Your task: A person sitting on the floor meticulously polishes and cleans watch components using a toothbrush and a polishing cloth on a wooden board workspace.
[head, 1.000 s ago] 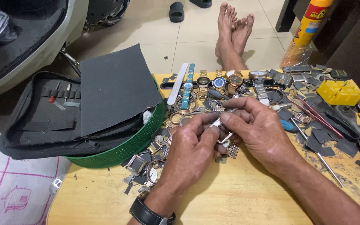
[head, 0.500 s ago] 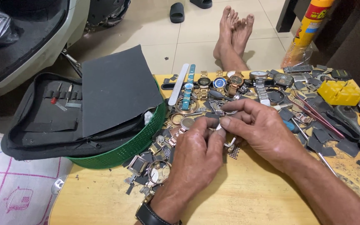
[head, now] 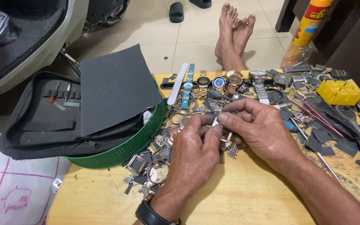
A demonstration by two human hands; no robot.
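a scatter of wristwatches [head: 213,82] with metal and coloured straps lies along the far edge of the yellow wooden counter [head: 238,200], with loose watch cases and rings [head: 157,171] heaped just left of the hands and dark cut scraps [head: 321,139] to the right near a yellow plastic block [head: 339,92]. a green mesh basket [head: 123,151] carrying an open black tool pouch [head: 46,121] and a dark sheet sits at the left. the left hand [head: 194,152] and right hand [head: 257,129] meet above this clutter, each grip closed by thumb and fingertips on a small silvery metal watch-band piece [head: 223,139]; it hangs roughly upright between them, its long axis running down toward a short loose link strip [head: 232,151] on the counter.
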